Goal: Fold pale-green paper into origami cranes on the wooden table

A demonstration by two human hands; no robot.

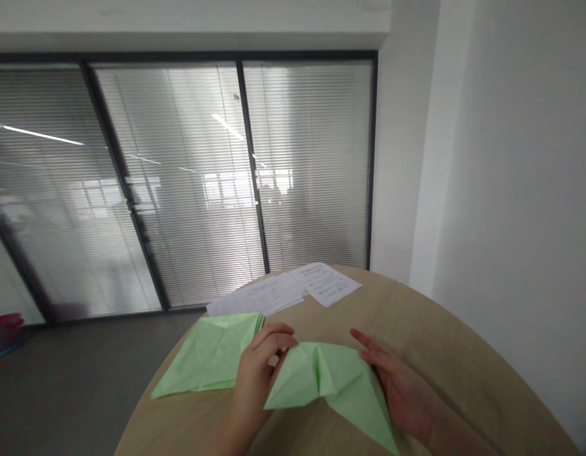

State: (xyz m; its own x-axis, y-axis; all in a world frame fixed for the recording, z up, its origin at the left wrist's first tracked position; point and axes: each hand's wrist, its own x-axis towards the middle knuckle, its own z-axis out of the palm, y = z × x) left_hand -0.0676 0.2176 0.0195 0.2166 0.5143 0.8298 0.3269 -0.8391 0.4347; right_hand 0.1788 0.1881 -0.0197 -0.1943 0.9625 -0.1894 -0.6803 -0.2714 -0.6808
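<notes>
Left hand (257, 373): fingers curled inward, tips bunched and pinching the upper left edge of a folded green paper piece (328, 386), thumb hidden behind the fingers so the exact grip point is not clear. Right hand (400, 383): fingers extended and held close together, lying flat along the right flank of the same piece, palm side against it or the table beneath (cannot tell which). The piece sits on the near part of a round wooden table (464, 354), between the two hands, creased into several raised facets with a long point running toward the lower right. It stands slightly proud of the surface rather than lying flat. Judgement on handling: very light, thin, springy at the folds, easily crushed or mis-creased; it would slide readily on the smooth tabletop, so a flat steadying hand plus a pinch along a fold line looks like the sound way to hold it, rather than gripping the loose point. Just left, touching or nearly touching the left hand, lies a second green sheet (210, 358), creased but mostly opened out. Further back, near the far edge, white printed papers (293, 290) overlap each other. Beyond the table: grey floor, glass partition with lowered blinds (188, 190), white wall (511, 158) to the right, a pink basket (2, 332) at far left.
</notes>
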